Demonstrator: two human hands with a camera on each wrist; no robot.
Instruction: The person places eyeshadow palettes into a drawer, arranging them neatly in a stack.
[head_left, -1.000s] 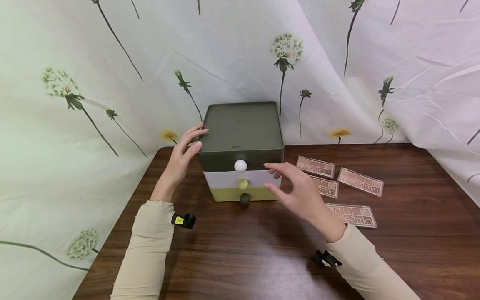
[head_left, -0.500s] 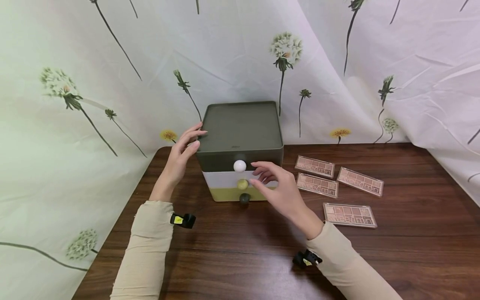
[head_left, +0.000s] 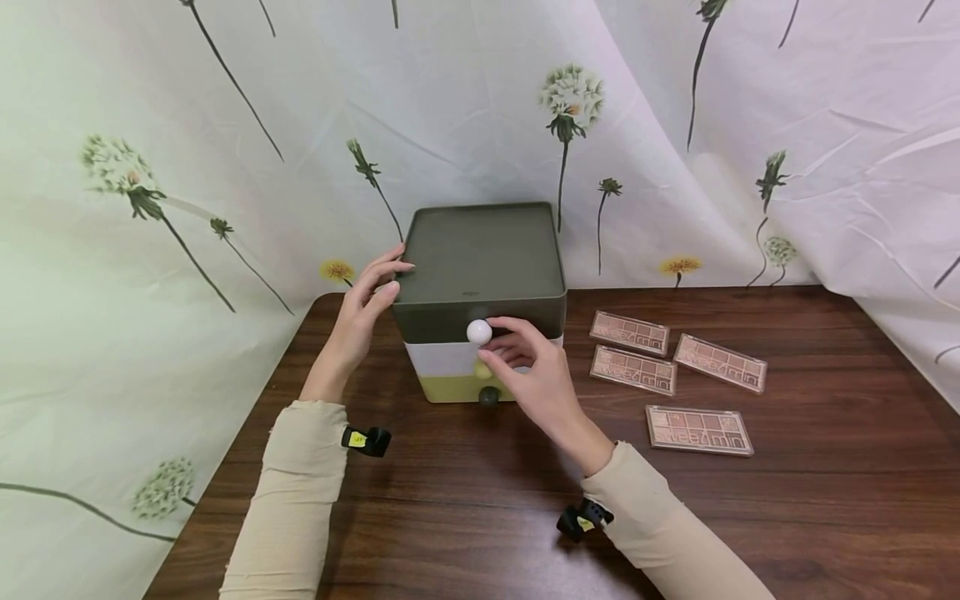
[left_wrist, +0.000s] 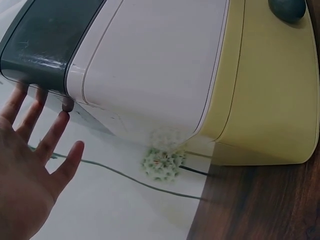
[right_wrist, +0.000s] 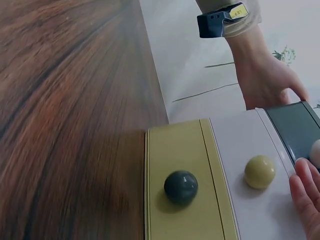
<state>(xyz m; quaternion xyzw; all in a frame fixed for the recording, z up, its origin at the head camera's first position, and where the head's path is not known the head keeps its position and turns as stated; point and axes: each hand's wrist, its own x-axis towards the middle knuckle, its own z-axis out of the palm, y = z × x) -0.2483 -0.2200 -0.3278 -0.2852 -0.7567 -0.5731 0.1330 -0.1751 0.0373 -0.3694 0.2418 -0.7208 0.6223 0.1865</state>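
Note:
A three-tier drawer box (head_left: 483,250) stands on the table, dark green on top, white in the middle and olive yellow below. My left hand (head_left: 352,321) rests with spread fingers against the left edge of the top tier. With thumb and index finger, my right hand (head_left: 547,379) pinches the round white knob (head_left: 479,332) of the top drawer; the other fingers curl behind. Below it sit a yellow-green knob (right_wrist: 260,171) on the white drawer and a dark green knob (right_wrist: 181,188) on the yellow one. All three drawers are closed.
Several makeup palettes lie on the wooden table (head_left: 847,483) right of the box, among them a near palette (head_left: 699,430) and a far right palette (head_left: 722,363). A dandelion-print cloth (head_left: 465,100) hangs directly behind the box.
My right hand has moved left from beside the box front to the white knob, its thumb and index finger closing around it. The left hand has stayed on the box edge.

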